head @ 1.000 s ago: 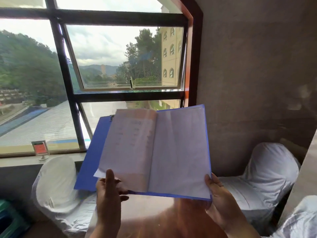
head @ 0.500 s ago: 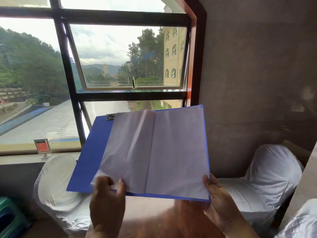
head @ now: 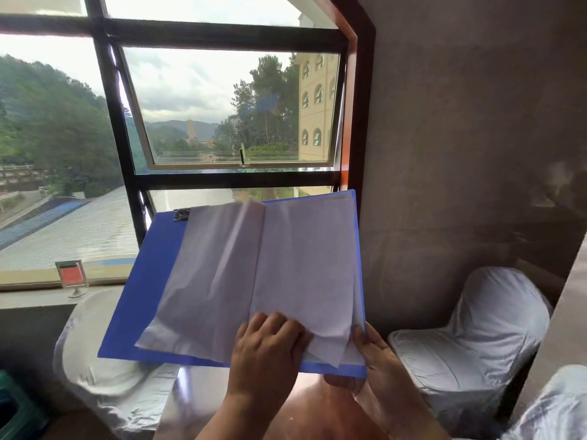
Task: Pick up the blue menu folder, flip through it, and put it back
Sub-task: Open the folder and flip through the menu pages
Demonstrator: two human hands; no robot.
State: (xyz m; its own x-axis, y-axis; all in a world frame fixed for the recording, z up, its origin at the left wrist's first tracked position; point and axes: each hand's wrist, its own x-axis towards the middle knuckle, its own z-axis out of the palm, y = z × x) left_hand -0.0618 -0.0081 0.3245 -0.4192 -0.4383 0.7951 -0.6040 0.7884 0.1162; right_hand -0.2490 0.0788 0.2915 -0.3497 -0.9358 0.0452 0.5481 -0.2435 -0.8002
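Observation:
The blue menu folder is held open in the air in front of the window, its white pages facing me and a metal clip at its top left. My right hand grips the folder's lower right corner from below, thumb on the page edges. My left hand rests on the bottom of the right-hand pages, fingers curled over a lifted, creased page corner.
A glossy wooden table lies below the folder. White-covered chairs stand at the left and right. A small red sign holder sits on the window sill. A grey wall rises on the right.
My left hand has moved from the folder's lower left to the bottom of the right-hand pages. The left page has settled flat. The folder's left cover has dropped slightly.

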